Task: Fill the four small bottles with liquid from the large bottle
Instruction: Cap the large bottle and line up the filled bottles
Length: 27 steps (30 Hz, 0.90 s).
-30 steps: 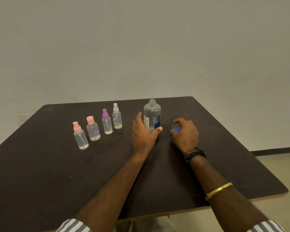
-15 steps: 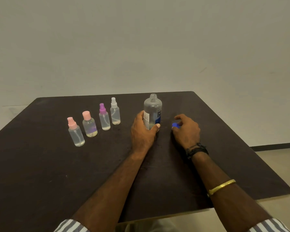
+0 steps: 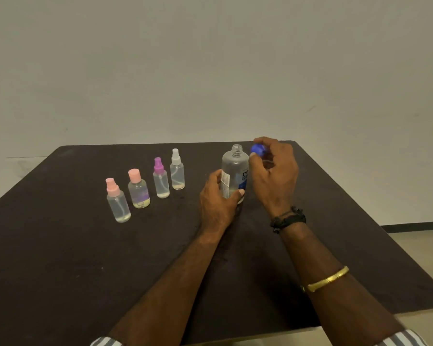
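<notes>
The large clear bottle [image 3: 235, 171] stands upright and uncapped on the dark table [image 3: 60, 258]. My left hand [image 3: 216, 203] grips its lower body. Just right of the bottle's open neck, my right hand [image 3: 273, 176] pinches the blue cap [image 3: 258, 149] in its fingertips. Left of the large bottle stands a row of small capped bottles: a white spray bottle [image 3: 177, 171], a purple spray bottle [image 3: 161, 179], a pink flat-capped bottle [image 3: 138, 189] and a pink spray bottle [image 3: 117, 202]. Each holds a little clear liquid at the bottom.
A plain wall rises behind the table. The table's right edge drops to a pale floor [image 3: 423, 250] with a dark skirting strip.
My right hand has lifted the blue cap off the table up to the level of the large bottle's neck. My left hand keeps its grip on the bottle.
</notes>
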### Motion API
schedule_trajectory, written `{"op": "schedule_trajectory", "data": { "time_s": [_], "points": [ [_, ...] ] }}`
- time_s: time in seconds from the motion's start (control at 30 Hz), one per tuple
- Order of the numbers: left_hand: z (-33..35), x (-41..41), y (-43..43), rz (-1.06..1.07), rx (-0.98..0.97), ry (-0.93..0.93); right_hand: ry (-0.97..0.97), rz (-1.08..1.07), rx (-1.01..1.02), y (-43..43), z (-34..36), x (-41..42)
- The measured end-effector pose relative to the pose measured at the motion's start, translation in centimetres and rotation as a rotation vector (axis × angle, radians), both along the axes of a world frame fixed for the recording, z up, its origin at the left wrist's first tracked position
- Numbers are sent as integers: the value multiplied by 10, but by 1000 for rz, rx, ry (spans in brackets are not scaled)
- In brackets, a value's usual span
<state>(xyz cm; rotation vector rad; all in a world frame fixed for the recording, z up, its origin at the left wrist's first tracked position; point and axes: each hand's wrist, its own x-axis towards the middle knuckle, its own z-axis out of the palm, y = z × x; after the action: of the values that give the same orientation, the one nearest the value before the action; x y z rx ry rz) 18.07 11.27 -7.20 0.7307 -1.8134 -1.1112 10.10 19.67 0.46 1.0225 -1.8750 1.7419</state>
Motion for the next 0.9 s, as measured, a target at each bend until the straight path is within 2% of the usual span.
{"op": "schedule_trajectory", "data": {
  "time_s": [0.3, 0.9],
  "points": [
    [1, -1, -1, -12, 20, 25, -8, 62, 7, -23, 8, 7],
    [-3, -2, -5, 9, -23, 21, -15, 34, 77, -33, -4, 1]
  ]
}}
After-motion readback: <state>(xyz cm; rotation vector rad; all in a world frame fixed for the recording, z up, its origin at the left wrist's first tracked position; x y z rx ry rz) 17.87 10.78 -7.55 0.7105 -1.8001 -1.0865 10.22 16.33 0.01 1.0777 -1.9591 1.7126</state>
